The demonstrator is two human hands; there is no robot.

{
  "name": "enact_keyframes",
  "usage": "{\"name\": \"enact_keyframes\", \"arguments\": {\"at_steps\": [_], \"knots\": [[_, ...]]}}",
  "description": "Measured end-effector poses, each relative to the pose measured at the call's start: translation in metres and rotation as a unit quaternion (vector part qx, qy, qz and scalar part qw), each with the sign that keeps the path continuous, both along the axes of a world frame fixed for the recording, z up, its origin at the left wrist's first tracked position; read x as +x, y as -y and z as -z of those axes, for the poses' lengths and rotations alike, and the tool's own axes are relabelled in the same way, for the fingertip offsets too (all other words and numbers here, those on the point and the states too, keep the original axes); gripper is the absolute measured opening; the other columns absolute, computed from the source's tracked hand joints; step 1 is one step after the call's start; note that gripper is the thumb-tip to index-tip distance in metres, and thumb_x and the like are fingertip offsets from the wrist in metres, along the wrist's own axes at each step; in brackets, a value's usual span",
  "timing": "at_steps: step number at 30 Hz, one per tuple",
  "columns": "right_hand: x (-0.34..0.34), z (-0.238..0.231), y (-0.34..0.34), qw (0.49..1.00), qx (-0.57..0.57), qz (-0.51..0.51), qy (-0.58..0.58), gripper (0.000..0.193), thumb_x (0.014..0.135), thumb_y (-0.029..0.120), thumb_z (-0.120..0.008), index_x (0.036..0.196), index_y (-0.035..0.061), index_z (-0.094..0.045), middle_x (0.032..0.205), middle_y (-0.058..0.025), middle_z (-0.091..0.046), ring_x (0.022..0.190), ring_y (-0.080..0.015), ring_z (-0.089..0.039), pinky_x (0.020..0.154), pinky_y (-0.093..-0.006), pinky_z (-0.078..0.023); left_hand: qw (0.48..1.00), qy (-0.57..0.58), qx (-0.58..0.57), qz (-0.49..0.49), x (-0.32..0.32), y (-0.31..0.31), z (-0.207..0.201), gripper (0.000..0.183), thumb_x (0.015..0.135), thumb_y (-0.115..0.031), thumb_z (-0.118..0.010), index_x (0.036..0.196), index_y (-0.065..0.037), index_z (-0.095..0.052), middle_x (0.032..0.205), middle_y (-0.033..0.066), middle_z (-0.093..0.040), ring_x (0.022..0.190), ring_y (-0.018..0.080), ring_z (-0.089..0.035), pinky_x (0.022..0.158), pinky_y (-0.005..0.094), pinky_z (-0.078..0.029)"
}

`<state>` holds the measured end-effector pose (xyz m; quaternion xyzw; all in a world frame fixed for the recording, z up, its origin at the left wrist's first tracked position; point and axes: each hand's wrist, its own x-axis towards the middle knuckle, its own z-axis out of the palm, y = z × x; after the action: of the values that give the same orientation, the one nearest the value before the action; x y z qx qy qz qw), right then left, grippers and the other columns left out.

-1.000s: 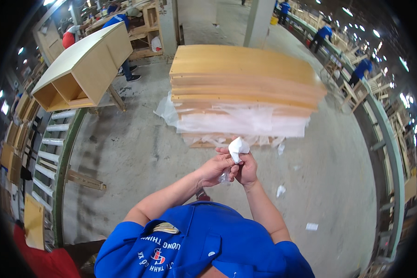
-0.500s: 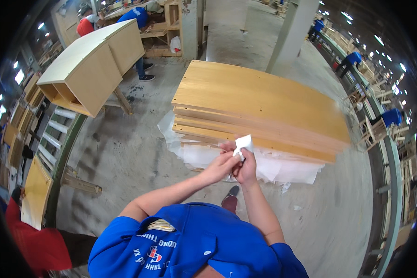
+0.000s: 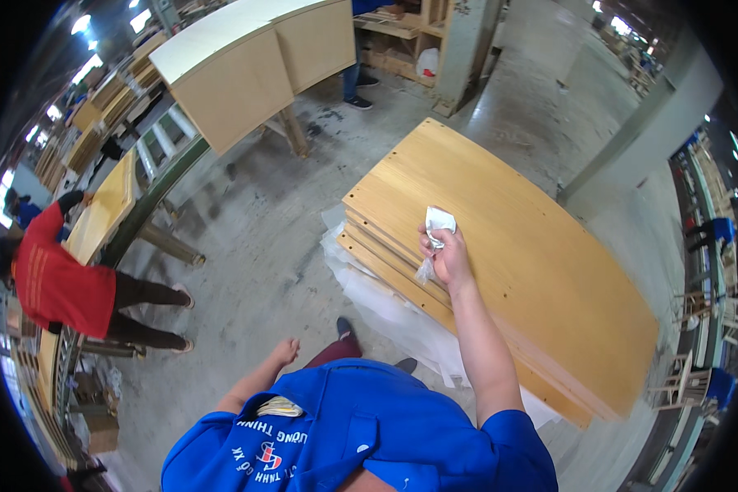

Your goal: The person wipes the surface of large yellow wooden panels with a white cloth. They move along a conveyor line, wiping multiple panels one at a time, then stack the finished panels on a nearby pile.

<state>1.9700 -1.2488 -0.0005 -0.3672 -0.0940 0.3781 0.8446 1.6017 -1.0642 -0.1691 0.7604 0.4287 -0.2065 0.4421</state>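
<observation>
My right hand (image 3: pixel 451 261) is closed round a small white crumpled piece (image 3: pixel 439 220), paper or cloth, I cannot tell which. A bit of clear plastic film (image 3: pixel 425 271) hangs below its fingers. This hand is held over the near left part of a stack of large yellowish wooden panels (image 3: pixel 500 221). Apart from the stack, my left hand (image 3: pixel 285 351) hangs low over the floor, its fingers curled in with nothing visible in them. Sheets of white foam wrap (image 3: pixel 385 305) stick out from under the panels.
At the left, a person in a red shirt (image 3: pixel 70 275) handles a wooden panel (image 3: pixel 111 205) on a roller conveyor (image 3: pixel 160 184). A pale wooden cabinet (image 3: pixel 230 90) stands farther back. A pillar (image 3: pixel 640 123) rises behind the stack, and stools (image 3: pixel 681 373) stand at the right.
My hands have come apart: the left has dropped away, while the right keeps the white piece and is over the stack. The view has turned right, bringing the red-shirted person further into sight.
</observation>
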Motion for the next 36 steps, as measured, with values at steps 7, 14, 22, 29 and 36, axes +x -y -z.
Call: {"name": "enact_keyframes", "arguments": {"at_steps": [7, 14, 22, 29, 36], "knots": [[0.039, 0.022, -0.089, 0.994, -0.067, -0.076, 0.031, 0.031, 0.091, 0.029, -0.047, 0.114, 0.0073, -0.047, 0.069, -0.0050, -0.048, 0.049, -0.0095, -0.038, 0.044, -0.0225, -0.032, 0.989, -0.075, 0.107, 0.064, -0.055, -0.008, 0.025, 0.041, 0.090, -0.035, -0.041, 0.087, 0.001, -0.059, 0.077, 0.0179, -0.064, 0.060, 0.0256, -0.062, 0.061, 0.0368, -0.049], [0.050, 0.058, -0.151, 0.867, -0.320, 0.000, 0.383, 0.036, 0.090, 0.041, -0.052, 0.097, 0.0067, -0.058, 0.072, -0.0087, -0.060, 0.056, -0.0164, -0.056, 0.053, -0.0277, -0.045, 0.997, 0.043, -0.067, -0.017, 0.071, -0.114, 0.056, 0.037, 0.090, -0.033, -0.042, 0.088, 0.000, -0.057, 0.069, 0.0112, -0.062, 0.054, 0.0212, -0.059, 0.052, 0.0353, -0.047], [0.043, 0.061, -0.167, 0.703, -0.428, 0.043, 0.566, 0.031, 0.086, 0.040, -0.057, 0.090, 0.0095, -0.061, 0.068, -0.0140, -0.063, 0.065, -0.0310, -0.063, 0.056, -0.0378, -0.047, 0.984, 0.157, -0.003, -0.087, 0.160, -0.199, 0.069, 0.038, 0.089, -0.034, -0.042, 0.093, -0.001, -0.059, 0.076, 0.0129, -0.064, 0.064, 0.0242, -0.062, 0.065, 0.0368, -0.048], [0.038, 0.055, -0.174, 0.673, -0.428, 0.064, 0.600, 0.027, 0.083, 0.036, -0.062, 0.080, 0.0085, -0.060, 0.062, -0.0115, -0.061, 0.056, -0.0287, -0.061, 0.050, -0.0368, -0.046, 0.999, 0.045, -0.026, -0.010, 0.129, -0.171, 0.086, 0.036, 0.087, -0.033, -0.044, 0.089, 0.000, -0.058, 0.074, 0.0129, -0.064, 0.064, 0.0247, -0.061, 0.064, 0.0358, -0.049], [0.041, 0.059, -0.174, 0.668, -0.417, 0.082, 0.611, 0.024, 0.081, 0.031, -0.065, 0.076, 0.0087, -0.059, 0.057, -0.0102, -0.058, 0.051, -0.0271, -0.059, 0.046, -0.0359, -0.044, 0.995, -0.037, -0.075, 0.045, 0.095, -0.145, 0.085, 0.036, 0.085, -0.033, -0.044, 0.085, -0.001, -0.059, 0.072, 0.0151, -0.065, 0.073, 0.0305, -0.063, 0.070, 0.0391, -0.048]]}}
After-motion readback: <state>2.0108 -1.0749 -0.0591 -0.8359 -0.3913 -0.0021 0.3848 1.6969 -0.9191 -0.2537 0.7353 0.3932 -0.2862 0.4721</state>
